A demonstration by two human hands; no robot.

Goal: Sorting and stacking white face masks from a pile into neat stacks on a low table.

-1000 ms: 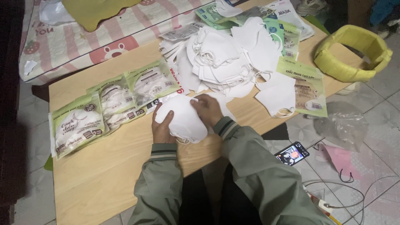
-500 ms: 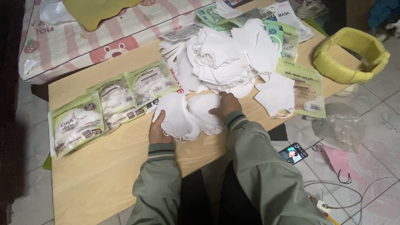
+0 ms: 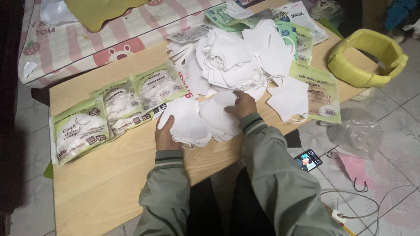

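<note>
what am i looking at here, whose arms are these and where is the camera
The camera sits on a person's head and looks down, so the two sleeved arms are that person's own. No machine is involved. They work at a wooden table. The left hand holds a small stack of white face masks. The right hand rests on more white masks beside it. Behind lies a big pile of loose masks. To the left are sealed green mask packets. A yellow foam ring sits at the far right corner, and a phone lies on the floor.

White masks (image 3: 192, 124) hide the left fingers (image 3: 161, 131).
</note>
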